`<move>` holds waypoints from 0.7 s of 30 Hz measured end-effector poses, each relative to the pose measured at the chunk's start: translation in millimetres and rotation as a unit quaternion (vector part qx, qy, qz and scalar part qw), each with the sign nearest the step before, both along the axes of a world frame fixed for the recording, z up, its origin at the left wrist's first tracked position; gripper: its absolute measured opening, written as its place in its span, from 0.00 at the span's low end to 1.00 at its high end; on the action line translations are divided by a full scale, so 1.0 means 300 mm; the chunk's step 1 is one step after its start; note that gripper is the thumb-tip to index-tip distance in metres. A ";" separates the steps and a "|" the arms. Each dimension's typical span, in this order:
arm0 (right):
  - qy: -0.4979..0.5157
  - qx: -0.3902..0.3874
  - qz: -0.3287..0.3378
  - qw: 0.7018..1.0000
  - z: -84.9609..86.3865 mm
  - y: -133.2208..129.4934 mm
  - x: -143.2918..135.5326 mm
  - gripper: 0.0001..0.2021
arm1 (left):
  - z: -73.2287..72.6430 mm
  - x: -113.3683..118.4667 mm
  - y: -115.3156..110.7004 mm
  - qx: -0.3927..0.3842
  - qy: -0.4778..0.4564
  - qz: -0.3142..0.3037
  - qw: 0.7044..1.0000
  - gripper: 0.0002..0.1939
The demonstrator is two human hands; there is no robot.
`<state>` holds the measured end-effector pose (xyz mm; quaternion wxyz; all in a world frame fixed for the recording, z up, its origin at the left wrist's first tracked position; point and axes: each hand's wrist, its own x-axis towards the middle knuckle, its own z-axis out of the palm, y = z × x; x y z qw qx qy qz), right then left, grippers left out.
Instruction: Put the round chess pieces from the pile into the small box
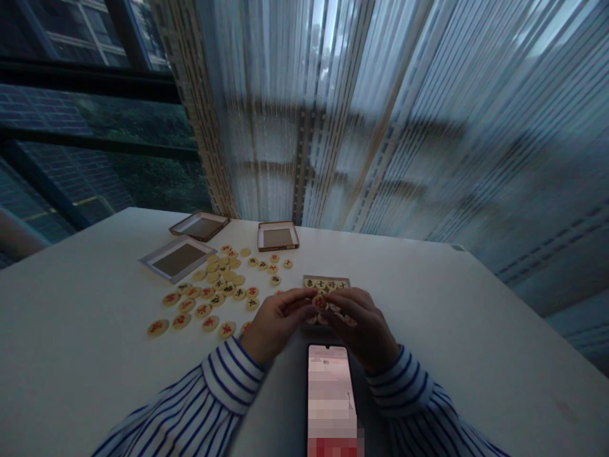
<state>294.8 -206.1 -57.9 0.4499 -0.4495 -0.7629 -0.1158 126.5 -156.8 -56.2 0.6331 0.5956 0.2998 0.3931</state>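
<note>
Between the fingertips of both hands is a round Chinese chess piece [319, 302] with a red character. My left hand [278, 319] pinches it from the left, and my right hand [362, 322] closes on it from the right. They hold it over a small open box [351, 283] with rows of pieces inside, those at the back marked in black. My fingers hide much of the box. Left of my hands, many loose chess pieces [203, 310] lie spread on the table, some with red or black characters up, others blank side up.
A phone [332, 393] with a lit screen lies in front of the box, between my forearms. Two shallow box lids or trays [278, 246] [177, 228] stand at the back, with a grey-rimmed flat tray [147, 259] nearer. The white table [457, 355] borders a window and striped curtain [328, 127].
</note>
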 end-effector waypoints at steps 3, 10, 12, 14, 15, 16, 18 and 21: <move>0.003 0.000 -0.008 1.000 -0.004 0.003 -0.004 0.07 | -0.006 0.009 0.000 -0.046 -0.040 -0.006 0.998 0.16; -0.011 0.000 -0.006 1.000 -0.016 0.007 -0.004 0.09 | -0.003 0.015 -0.003 -0.079 -0.055 0.010 0.995 0.15; -0.013 -0.005 -0.010 1.000 -0.014 0.007 -0.006 0.09 | 0.002 0.015 -0.006 -0.079 -0.053 0.009 0.995 0.14; -0.015 -0.014 -0.015 1.000 -0.010 0.006 -0.008 0.08 | 0.007 0.015 -0.007 -0.076 -0.047 0.013 0.996 0.14; -0.015 -0.017 -0.019 1.000 -0.007 0.006 -0.007 0.07 | 0.009 0.015 -0.006 -0.070 -0.040 0.023 0.997 0.14; -0.013 -0.015 -0.026 0.999 -0.003 0.005 -0.005 0.07 | 0.011 0.014 -0.005 -0.060 -0.031 0.039 0.997 0.13; -0.011 -0.010 -0.041 0.999 0.006 0.004 0.005 0.06 | 0.014 0.010 0.003 -0.033 -0.009 0.088 0.996 0.13; -0.004 -0.011 -0.061 0.998 0.017 0.002 0.030 0.08 | 0.009 0.001 0.021 0.009 0.023 0.168 0.985 0.13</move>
